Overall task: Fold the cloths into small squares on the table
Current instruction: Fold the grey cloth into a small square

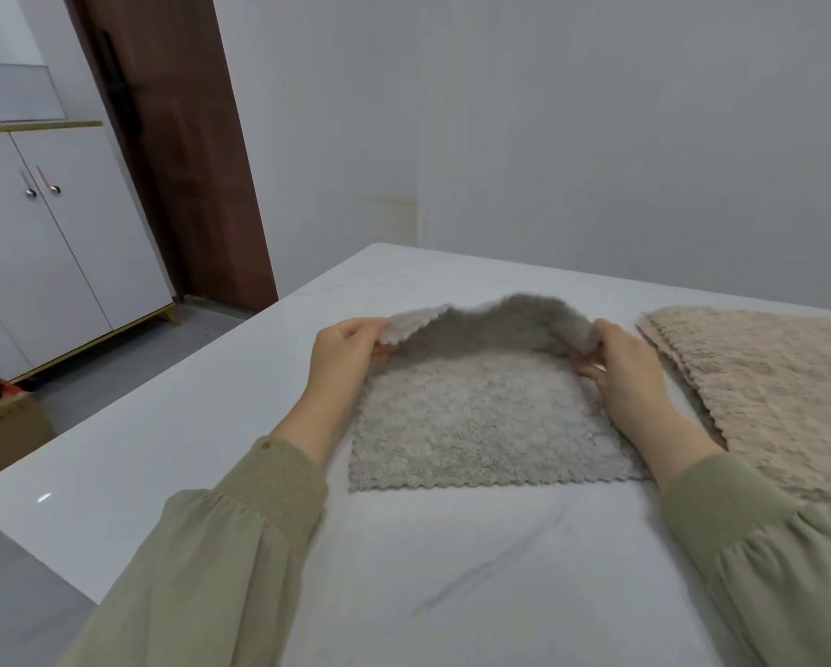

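A fluffy grey cloth (pixel 476 426) lies on the white table (pixel 211 426), its near edge flat and its far edge lifted off the surface. My left hand (pixel 343 353) pinches the far left corner. My right hand (pixel 630 373) pinches the far right corner. The raised far edge sags in an arc between the two hands and curls over toward me. To the right a stack of beige cloths (pixel 764 392) lies flat, partly cut off by the frame.
The table's left edge and far corner are in view. Beyond them stand a white cabinet (pixel 57 243), a brown door (pixel 177 146) and a cardboard box (pixel 4 430) on the floor. A plain wall runs behind the table.
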`<state>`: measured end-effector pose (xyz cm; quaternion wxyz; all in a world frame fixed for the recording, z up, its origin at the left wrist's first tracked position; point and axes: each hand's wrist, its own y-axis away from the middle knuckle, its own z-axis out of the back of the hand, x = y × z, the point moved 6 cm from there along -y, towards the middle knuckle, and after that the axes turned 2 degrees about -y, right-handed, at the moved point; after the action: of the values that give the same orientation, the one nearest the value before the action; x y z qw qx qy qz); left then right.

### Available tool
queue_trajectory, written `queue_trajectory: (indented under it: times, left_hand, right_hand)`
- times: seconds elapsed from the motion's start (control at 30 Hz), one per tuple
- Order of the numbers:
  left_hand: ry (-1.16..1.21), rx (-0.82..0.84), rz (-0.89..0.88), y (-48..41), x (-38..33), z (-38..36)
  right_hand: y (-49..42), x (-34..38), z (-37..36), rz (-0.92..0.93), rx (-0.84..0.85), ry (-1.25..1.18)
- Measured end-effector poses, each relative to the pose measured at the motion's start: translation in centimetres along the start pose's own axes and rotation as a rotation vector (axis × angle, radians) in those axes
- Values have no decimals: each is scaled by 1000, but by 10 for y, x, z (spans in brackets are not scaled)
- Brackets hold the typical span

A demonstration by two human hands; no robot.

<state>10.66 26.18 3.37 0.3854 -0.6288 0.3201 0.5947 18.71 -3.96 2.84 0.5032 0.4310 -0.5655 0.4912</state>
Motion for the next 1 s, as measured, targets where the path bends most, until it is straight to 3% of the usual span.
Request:
queue_trajectory:
  times: [0.1,0.23,0.33,0.4,0.53,0.6,0.67,0.77,0.87,1.0]
  left_hand:
    - [45,11,133,3,13,0]
    - [156,28,163,11,9,9]
    - [220,61,219,21,6,13]
    - [47,89,217,24,8,17]
    - [-869,19,-160,30,-3,24]
    - [-912,19,-342,38,-12,20]
    - [-867,139,-472,45,-14,10]
    - [-973,349,-519,54,-2,-9]
    - [-1037,311,-540,50,1,-13]
    - [-1063,187,-527,41,0,-15]
  right_hand:
    - [2,-9,8,-18,-78,-22]
    - [7,-1,14,99,-87,142]
    - [14,7,28,151,-209,159]
    - [19,8,35,165,-243,231]
    - [31,9,32,239,-144,588]
    - [39,14,28,325,-96,715]
    - [49,18,23,384,-53,785]
    - [61,9,13,407,68,978]
    - [64,-3,10,394,158,1105]
    - [52,2,10,446,87,1091]
